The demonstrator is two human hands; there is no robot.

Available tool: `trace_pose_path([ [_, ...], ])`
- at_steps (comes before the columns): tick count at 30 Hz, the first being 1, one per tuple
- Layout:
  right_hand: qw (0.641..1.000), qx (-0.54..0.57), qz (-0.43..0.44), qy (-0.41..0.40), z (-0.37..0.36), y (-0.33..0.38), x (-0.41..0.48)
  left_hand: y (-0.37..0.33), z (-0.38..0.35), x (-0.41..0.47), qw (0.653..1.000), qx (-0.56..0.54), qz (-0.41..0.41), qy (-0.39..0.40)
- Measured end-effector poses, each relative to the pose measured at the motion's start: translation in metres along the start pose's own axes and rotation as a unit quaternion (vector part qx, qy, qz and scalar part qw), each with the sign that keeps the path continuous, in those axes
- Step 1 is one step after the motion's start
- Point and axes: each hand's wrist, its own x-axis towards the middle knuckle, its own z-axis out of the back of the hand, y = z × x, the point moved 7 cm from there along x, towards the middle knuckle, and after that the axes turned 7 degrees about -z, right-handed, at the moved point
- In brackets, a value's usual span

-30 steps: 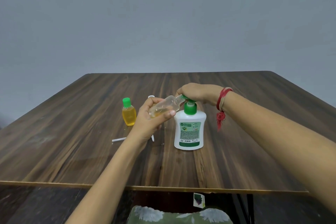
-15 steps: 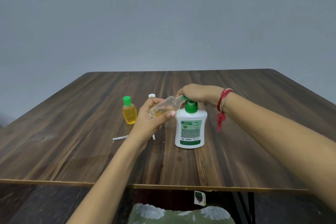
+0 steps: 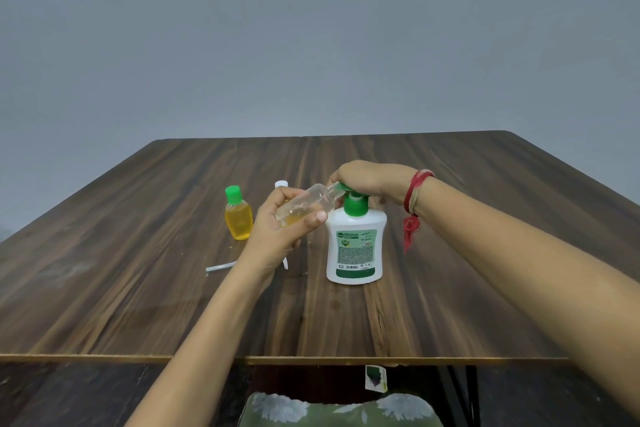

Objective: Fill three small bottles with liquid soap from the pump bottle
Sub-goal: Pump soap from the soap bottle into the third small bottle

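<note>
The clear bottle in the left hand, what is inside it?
The clear bottle holds a little yellow soap at its lower end; the rest looks empty. The left hand covers part of it, hiding the exact level.

left hand [image 3: 277, 236] grips clear bottle [image 3: 308, 203]; right hand [image 3: 370, 178] grips pump bottle [image 3: 356, 253] head

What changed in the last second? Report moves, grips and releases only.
Nothing visibly moved, and nothing was taken or let go. The left hand still holds the small clear bottle tilted at the spout of the pump bottle, the right hand stays curled over its pump head, and the capped yellow bottle stands where it was.
</note>
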Motion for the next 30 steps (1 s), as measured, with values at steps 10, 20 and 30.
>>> trace_pose_path([
  [10, 1.0, 0.006, -0.005, -0.004, 0.0003, -0.0012, -0.0001, 0.0017, 0.0008, -0.0019, 1.0, 0.0, -0.003, -0.002],
  [20, 1.0, 0.019, -0.022, 0.001, -0.0003, -0.0036, 0.0004, -0.0004, 0.0011, -0.0017, 1.0, 0.004, -0.004, 0.004],
  [30, 1.0, 0.019, -0.02, -0.001, -0.0013, -0.0048, 0.0029, 0.0062, 0.0, -0.0025, 1.0, 0.001, -0.003, 0.008],
])
